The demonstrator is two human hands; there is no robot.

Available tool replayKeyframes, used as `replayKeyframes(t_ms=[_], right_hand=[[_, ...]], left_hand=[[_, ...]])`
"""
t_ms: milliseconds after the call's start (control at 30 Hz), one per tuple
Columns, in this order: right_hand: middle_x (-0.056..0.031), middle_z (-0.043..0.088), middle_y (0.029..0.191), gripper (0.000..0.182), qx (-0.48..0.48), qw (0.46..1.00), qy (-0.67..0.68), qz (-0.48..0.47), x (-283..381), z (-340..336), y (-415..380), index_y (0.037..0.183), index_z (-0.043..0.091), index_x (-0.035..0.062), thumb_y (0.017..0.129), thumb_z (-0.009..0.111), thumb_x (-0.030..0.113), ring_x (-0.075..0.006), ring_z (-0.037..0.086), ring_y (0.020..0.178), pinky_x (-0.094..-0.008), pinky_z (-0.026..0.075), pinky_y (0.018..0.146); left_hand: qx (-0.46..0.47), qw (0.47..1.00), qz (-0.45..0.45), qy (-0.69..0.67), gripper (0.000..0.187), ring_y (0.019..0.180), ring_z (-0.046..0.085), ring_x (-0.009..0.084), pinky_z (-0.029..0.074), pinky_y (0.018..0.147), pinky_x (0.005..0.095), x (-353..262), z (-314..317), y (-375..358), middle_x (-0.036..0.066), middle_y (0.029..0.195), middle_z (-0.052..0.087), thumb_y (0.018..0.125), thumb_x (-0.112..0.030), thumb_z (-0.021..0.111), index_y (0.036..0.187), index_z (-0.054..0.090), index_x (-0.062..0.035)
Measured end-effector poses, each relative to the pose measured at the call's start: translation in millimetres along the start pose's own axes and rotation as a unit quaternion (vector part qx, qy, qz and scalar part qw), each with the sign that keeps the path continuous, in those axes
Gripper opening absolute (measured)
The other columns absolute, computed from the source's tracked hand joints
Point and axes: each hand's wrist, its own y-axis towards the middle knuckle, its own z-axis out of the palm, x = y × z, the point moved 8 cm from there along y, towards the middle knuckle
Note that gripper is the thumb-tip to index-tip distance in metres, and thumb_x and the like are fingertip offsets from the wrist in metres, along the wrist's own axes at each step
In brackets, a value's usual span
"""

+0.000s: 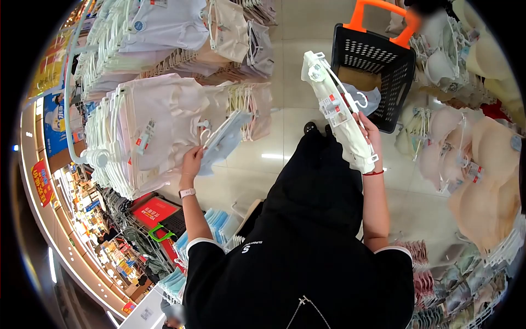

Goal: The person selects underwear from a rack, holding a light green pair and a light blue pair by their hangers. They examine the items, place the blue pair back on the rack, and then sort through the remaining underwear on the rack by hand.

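My left hand point(192, 162) is closed at the edge of a light blue pair of underpants point(222, 143) on a white hanger, beside the hanging rack. It wears a pale wristband point(187, 193). In my right hand point(370, 133) is a stack of white underpants point(345, 123) on white hangers, held tilted in front of me. Price tags point(330, 106) with red print hang from the stack. White underpants on hangers point(170, 115) fill the rack next to my left hand.
A black shopping basket point(342, 41) with an orange handle point(356, 16) stands ahead on the right, a grey-blue garment point(368, 100) inside. Bras point(482, 164) hang along the right side. Behind my left arm are a red sign point(156, 213) and light blue garments point(222, 223).
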Motion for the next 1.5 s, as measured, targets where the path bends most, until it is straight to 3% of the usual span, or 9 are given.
replayKeyframes(t_ms=[100,300,533,867,1233,1500], right_hand=[[0.0036,0.033,0.046,0.032,0.008,1.0,0.018,0.009,-2,0,-2,0.098,0.06,-0.0043,0.093,0.044,0.023,-0.0052,0.028,0.031,-0.0167,0.034,0.034],[0.0049,0.031,0.044,0.03,-0.015,1.0,0.004,0.002,0,4,-5,0.095,0.06,-0.0024,0.093,0.046,0.024,-0.0044,0.027,0.03,-0.0161,0.032,0.033],[0.0063,0.031,0.044,0.03,-0.004,1.0,0.015,0.012,-2,6,-7,0.092,0.06,-0.0013,0.093,0.046,0.025,-0.004,0.028,0.029,-0.0155,0.031,0.031],[0.006,0.033,0.044,0.03,-0.013,1.0,0.011,0.005,-12,4,-12,0.09,0.061,0.0026,0.093,0.044,0.027,-0.0035,0.029,0.03,-0.0156,0.031,0.031],[0.0055,0.032,0.044,0.028,-0.079,0.994,-0.036,-0.072,0,1,-21,0.087,0.06,0.0041,0.093,0.043,0.025,-0.0042,0.029,0.03,-0.0159,0.031,0.03],[0.005,0.033,0.045,0.028,-0.035,0.999,-0.014,-0.027,-8,10,-15,0.087,0.061,0.0027,0.092,0.044,0.024,-0.0053,0.029,0.03,-0.0164,0.032,0.031]], left_hand=[[-0.027,0.999,0.019,0.003,0.021,0.06,0.047,0.0118,0.04,0.058,0.0254,-24,8,7,0.004,0.063,0.051,0.087,-0.013,0.05,0.094,0.063,0.0015],[-0.033,0.997,0.004,-0.072,0.02,0.058,0.046,0.0114,0.04,0.058,0.0253,-15,17,22,0.004,0.061,0.05,0.087,-0.013,0.048,0.093,0.063,-0.0005],[-0.058,0.996,0.009,-0.067,0.021,0.057,0.046,0.0112,0.04,0.056,0.0257,-12,26,25,0.003,0.061,0.05,0.088,-0.013,0.047,0.092,0.065,-0.0025],[0.009,0.979,-0.032,-0.201,0.025,0.051,0.04,0.0055,0.033,0.048,0.0205,-8,35,36,-0.003,0.059,0.046,0.091,-0.015,0.045,0.092,0.064,-0.0001],[0.016,0.907,-0.085,-0.412,0.028,0.047,0.034,0.0041,0.03,0.046,0.0199,3,44,26,-0.003,0.063,0.043,0.093,-0.02,0.043,0.099,0.056,0.004],[0.028,0.889,-0.08,-0.449,0.028,0.047,0.033,0.0039,0.03,0.048,0.0199,15,47,21,-0.003,0.065,0.042,0.093,-0.02,0.044,0.102,0.054,0.0044]])
